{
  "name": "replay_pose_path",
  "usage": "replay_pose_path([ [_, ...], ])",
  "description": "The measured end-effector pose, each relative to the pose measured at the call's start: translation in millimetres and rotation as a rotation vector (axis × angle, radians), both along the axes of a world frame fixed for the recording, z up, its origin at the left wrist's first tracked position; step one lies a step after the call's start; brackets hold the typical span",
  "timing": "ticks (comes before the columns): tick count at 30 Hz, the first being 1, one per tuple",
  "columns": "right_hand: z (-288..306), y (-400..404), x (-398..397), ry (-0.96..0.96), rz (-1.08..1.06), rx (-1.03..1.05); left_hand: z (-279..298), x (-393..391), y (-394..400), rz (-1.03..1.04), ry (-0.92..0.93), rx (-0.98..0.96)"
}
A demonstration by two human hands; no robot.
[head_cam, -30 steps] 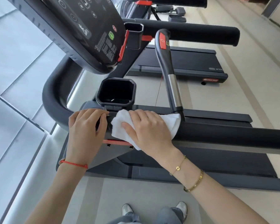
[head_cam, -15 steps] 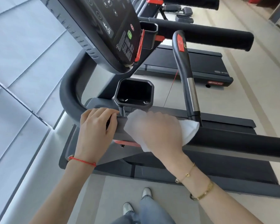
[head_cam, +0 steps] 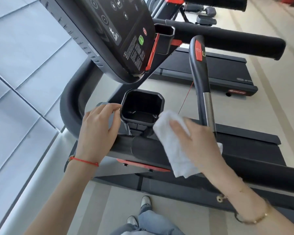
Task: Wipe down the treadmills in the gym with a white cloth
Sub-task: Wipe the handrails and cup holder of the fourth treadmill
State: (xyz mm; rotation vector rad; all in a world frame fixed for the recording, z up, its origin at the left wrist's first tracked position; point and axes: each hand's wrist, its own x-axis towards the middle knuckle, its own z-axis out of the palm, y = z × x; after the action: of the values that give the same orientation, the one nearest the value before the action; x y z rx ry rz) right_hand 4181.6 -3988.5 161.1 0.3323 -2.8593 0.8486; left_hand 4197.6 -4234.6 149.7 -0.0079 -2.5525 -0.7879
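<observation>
A: Where are we w/ the wipe-down?

B: Early-to-mid, we'd judge. We're at the side of the nearest black treadmill, working the padded black side handrail right below the square black plastic cup holder. We can't tell by eye which surfaces are clean, no visible streaks or dust either way.

A: What's left?

B: Prob. plenty: the tilted black console panel w/ printed icons and green button, the upright grip w/ the red tab and chrome sleeve, the belt deck. Plus at least 1 more treadmill behind, and another handrail further back. Those look untouched, but that's our guess.

A: Hands?

B: Our right hand lies flat on the folded white terry cloth, fingers straight and spread a bit, pressing it onto the rail; not clenched round it. The cloth drapes over the rail, top corner just beside the cup holder, lower end hanging past the rail's near side.

A: And the left?

B: Our left hand, red string at the wrist, is relaxed w/ fingers loosely bent, grasping nothing. Palm seems to rest on the grey frame by the rail bend, fingertips just beside the cup holder's left wall; whether they touch it, can't tell.
</observation>
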Motion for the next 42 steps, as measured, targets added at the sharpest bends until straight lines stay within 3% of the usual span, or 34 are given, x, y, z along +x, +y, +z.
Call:
replay_pose_path([
  [3, 15.1, 11.6, -45.2, 0.065, -0.051, -0.177, 4.6, -12.7, 2.5, 0.019, -0.008, -0.011],
  [8, 22.9, -18.9, -109.3, 0.19, 0.09, -0.116, 8.3, -26.4, 6.7, 0.053, -0.054, 0.011],
  [12, 10.5, -54.4, -134.9, -0.104, 0.447, 0.121, 11.7, -35.9, 3.3, 0.065, -0.129, 0.03],
  [14, 4.5, -45.4, -141.9, -0.255, 0.487, 0.068, 12.5, -38.9, -0.6, 0.054, -0.168, 0.04],
  [18, -5.5, -24.1, -144.4, -0.349, 0.481, -0.035, 11.5, -47.2, -10.6, 0.005, -0.243, 0.052],
  [27, 5.8, -100.3, -159.0, -0.048, 0.665, 0.468, 3.3, -59.0, -19.9, -0.119, -0.325, 0.06],
  [30, 1.6, -91.4, -152.8, -0.009, 0.597, 0.412, 1.3, -58.6, -19.8, -0.137, -0.329, 0.066],
  [35, 4.1, -46.9, -148.7, -0.301, 0.43, 0.173, -0.4, -61.8, -21.4, -0.137, -0.316, 0.067],
  [42, 3.8, -90.2, -157.7, -0.083, 0.55, 0.331, -3.4, -62.4, -20.9, -0.167, -0.298, 0.076],
])
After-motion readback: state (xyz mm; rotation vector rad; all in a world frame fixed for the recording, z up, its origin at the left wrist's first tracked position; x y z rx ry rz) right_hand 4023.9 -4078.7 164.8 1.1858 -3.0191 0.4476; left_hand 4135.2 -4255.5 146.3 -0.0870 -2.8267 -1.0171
